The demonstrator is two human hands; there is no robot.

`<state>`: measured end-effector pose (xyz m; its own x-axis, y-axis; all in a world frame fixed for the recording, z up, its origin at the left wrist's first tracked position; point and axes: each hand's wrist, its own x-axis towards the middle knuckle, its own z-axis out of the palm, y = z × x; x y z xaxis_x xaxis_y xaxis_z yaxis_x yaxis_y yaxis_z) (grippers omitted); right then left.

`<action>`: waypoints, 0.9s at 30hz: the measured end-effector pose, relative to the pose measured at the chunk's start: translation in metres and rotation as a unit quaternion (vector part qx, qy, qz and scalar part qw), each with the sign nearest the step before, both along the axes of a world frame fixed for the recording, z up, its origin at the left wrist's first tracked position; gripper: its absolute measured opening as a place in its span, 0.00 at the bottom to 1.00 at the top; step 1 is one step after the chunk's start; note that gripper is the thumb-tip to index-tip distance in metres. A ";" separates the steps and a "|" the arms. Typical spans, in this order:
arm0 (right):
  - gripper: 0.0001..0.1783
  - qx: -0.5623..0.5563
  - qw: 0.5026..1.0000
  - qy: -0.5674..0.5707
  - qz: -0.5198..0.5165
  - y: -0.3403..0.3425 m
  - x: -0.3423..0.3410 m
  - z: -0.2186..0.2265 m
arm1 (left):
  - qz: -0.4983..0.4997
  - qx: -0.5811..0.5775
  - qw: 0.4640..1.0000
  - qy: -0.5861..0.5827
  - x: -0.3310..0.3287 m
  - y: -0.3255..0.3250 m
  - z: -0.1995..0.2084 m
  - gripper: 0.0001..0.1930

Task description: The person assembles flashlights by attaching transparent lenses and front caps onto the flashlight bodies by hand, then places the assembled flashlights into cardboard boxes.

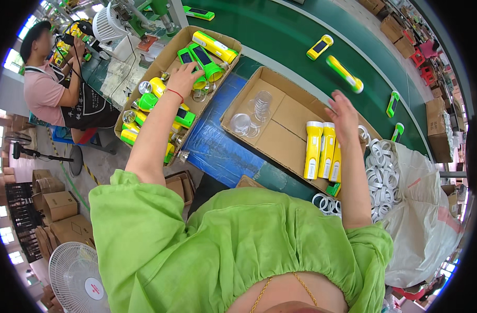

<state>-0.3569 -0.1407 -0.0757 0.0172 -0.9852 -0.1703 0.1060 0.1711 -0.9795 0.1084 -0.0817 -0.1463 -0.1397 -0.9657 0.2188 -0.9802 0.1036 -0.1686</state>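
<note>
My left hand (183, 79) reaches into the cardboard box on the left, its fingers curled over the end of a green and yellow flashlight (199, 83). Around it lie several more flashlights, some with dark panels and some showing silvery reflectors. My right hand (345, 116) is raised over the right edge of a second, shallow box, fingers stretched out and holding nothing. Just beyond its fingertips, a flashlight (345, 74) appears motion-blurred over the green belt. Beneath that hand, three yellow flashlights (313, 151) lean side by side in the shallow box.
Clear round lenses (241, 123) lie in the shallow box (288, 112). White rings (379, 180) are heaped by a white sack (418, 208) at right. More flashlights (320, 47) rest on the green belt (280, 36). A co-worker (48, 86) sits far left; a fan (79, 279) stands near left.
</note>
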 end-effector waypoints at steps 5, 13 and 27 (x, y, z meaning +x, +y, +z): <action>0.21 -0.015 0.991 0.035 0.124 0.042 0.038 0.003 | -0.084 -0.051 0.995 -0.027 -0.006 0.002 0.038 0.25; 0.28 -0.116 0.956 -0.114 0.246 0.116 0.116 0.020 | -0.128 -0.038 0.914 0.382 -0.138 0.072 0.134 0.27; 0.32 -0.341 0.825 0.142 0.427 0.129 0.110 0.020 | -0.147 0.323 0.609 0.709 -0.190 0.123 0.044 0.43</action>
<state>-0.2468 -0.0114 -0.0557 0.8100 -0.5023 0.3026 -0.0181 -0.5371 -0.8433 -0.0819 0.0415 -0.1019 -0.4408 -0.8928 -0.0924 -0.0159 -0.0951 0.9953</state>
